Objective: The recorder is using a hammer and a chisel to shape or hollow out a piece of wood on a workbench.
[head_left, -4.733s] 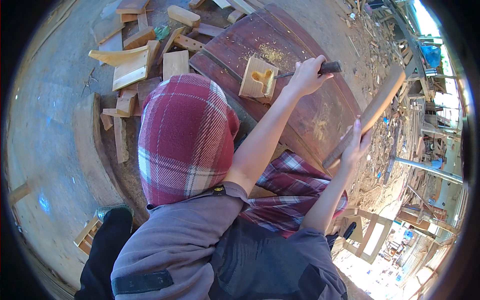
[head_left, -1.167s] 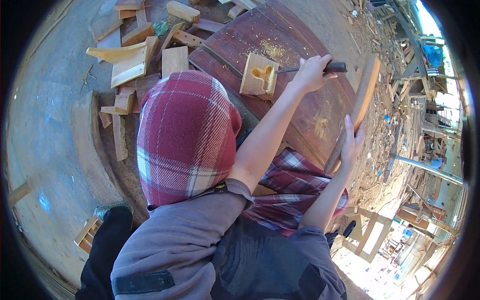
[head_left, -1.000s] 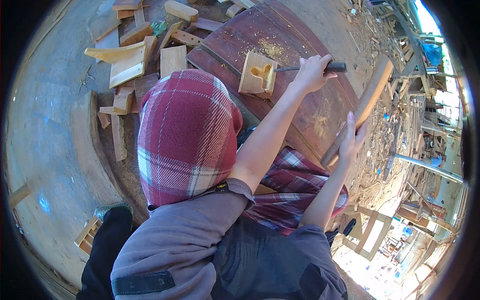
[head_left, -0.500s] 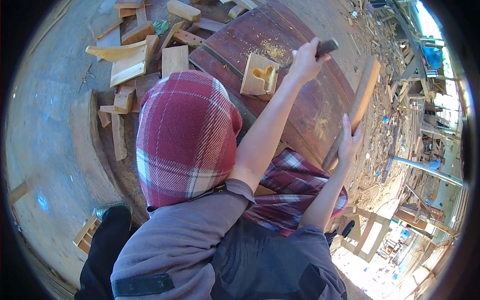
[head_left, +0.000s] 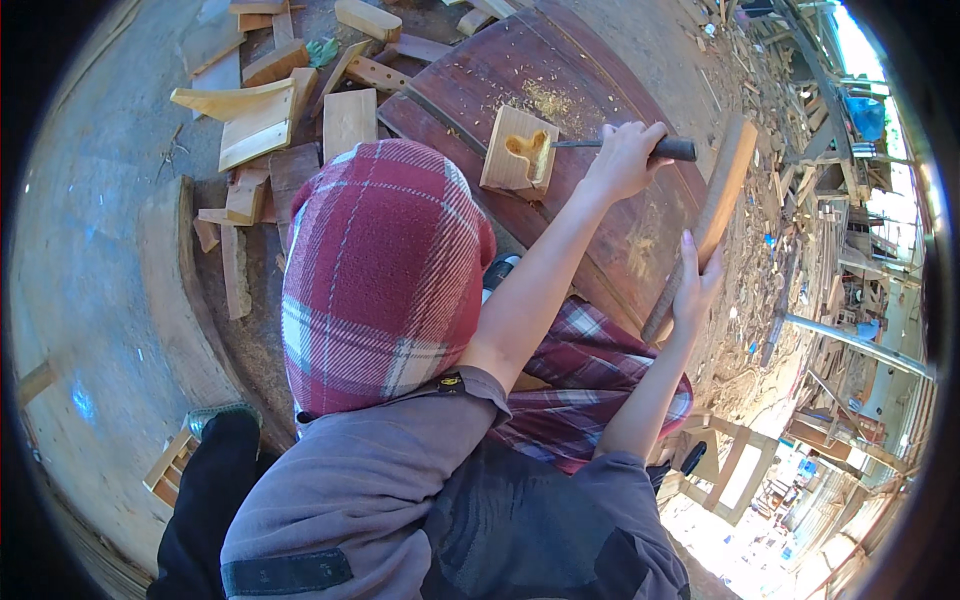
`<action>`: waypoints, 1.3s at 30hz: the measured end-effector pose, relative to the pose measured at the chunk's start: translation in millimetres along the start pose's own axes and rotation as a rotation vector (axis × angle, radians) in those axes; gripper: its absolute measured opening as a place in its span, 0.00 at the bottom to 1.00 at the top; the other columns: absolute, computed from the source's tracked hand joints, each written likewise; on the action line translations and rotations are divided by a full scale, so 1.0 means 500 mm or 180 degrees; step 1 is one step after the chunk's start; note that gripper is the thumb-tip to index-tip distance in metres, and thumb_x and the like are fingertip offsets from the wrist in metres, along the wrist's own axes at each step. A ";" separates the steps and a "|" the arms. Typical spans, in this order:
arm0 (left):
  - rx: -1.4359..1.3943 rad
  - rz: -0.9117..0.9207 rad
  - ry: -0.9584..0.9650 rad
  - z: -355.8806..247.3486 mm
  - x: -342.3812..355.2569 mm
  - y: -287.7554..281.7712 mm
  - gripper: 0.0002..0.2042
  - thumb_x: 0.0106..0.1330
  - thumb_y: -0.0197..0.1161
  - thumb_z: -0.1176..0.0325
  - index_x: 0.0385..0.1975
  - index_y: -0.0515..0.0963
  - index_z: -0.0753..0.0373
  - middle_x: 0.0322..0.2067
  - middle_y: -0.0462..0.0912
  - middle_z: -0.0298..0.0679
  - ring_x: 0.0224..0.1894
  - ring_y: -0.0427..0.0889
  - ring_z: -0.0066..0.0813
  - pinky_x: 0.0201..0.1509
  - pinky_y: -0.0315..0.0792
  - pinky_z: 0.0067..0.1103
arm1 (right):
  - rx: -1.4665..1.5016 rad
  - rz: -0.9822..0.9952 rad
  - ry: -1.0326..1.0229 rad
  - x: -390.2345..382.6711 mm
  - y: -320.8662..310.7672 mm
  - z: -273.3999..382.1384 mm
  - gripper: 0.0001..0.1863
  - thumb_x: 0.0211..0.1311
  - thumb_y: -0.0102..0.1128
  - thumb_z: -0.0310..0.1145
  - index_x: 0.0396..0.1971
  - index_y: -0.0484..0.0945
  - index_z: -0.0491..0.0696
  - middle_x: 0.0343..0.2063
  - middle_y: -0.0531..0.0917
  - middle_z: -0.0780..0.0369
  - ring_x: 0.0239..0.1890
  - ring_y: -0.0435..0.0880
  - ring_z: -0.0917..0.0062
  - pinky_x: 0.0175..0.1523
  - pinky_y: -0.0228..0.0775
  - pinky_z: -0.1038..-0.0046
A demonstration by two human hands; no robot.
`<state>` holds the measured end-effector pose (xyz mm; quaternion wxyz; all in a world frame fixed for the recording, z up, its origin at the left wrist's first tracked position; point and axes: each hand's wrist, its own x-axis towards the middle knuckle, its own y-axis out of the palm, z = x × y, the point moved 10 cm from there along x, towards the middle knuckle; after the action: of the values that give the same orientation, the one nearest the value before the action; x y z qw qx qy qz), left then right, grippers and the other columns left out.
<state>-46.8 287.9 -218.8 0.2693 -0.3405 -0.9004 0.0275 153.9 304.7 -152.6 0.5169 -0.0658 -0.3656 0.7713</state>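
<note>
My left hand point(head_left: 628, 162) is closed around a chisel point(head_left: 675, 149) with a dark handle. Its thin metal blade reaches leftward to the hollow of a small pale wooden block point(head_left: 497, 155). A rounded, branching recess is cut into the block's top, and its tip meets the blade. Further right, my right hand point(head_left: 697, 285) grips the lower part of a long wooden club point(head_left: 728, 190), which is tilted up and apart from the chisel. The block rests on a dark reddish wooden board point(head_left: 620, 225) with shavings point(head_left: 548, 100) scattered on it.
Red plaid cloth point(head_left: 385, 270) drapes over my knees, close to my left forearm. Several wood offcuts point(head_left: 262, 125) are piled at the far left of the board. A curved timber point(head_left: 180, 270) lies left of them. Wood debris point(head_left: 780, 220) covers the ground at right.
My left hand has swung the chisel handle toward me and slightly right, so the blade now shows and lies nearly level. The block has stayed put, and the club has barely moved.
</note>
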 end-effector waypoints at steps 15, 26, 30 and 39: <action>-0.0144 0.0436 -0.0111 0.012 0.009 0.016 0.13 0.62 0.66 0.58 0.39 0.73 0.57 0.33 0.80 0.40 0.41 0.80 0.45 0.43 0.62 0.40 | -0.0094 0.0198 0.0613 -0.004 0.013 -0.039 0.25 0.61 0.66 0.45 0.43 0.75 0.36 0.35 0.79 0.55 0.38 0.76 0.73 0.47 0.68 0.70; -0.0426 0.0419 -0.0260 0.018 0.026 -0.002 0.13 0.63 0.65 0.58 0.39 0.72 0.57 0.31 0.80 0.40 0.41 0.80 0.46 0.44 0.61 0.42 | 0.0906 -0.0034 0.0916 -0.010 0.016 -0.046 0.18 0.62 0.63 0.44 0.40 0.73 0.45 0.19 0.72 0.66 0.16 0.71 0.84 0.21 0.64 0.80; -0.0394 0.0426 -0.0282 0.024 0.027 0.001 0.13 0.63 0.64 0.57 0.39 0.73 0.57 0.31 0.81 0.41 0.41 0.80 0.47 0.44 0.62 0.42 | 0.0763 0.0296 0.0822 -0.005 0.048 -0.062 0.19 0.62 0.63 0.43 0.42 0.73 0.44 0.20 0.72 0.67 0.16 0.71 0.84 0.19 0.63 0.80; -0.0225 0.0480 -0.0393 0.033 0.035 0.015 0.14 0.62 0.65 0.57 0.41 0.72 0.56 0.34 0.81 0.41 0.44 0.80 0.47 0.46 0.62 0.44 | 0.0519 0.0424 0.0688 0.000 0.059 -0.107 0.20 0.62 0.61 0.44 0.46 0.70 0.47 0.19 0.70 0.66 0.15 0.70 0.85 0.19 0.62 0.82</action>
<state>-61.6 306.6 -226.5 0.1983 -0.4143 -0.8875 0.0368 157.3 325.3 -210.1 0.5045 -0.1305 -0.2387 0.8195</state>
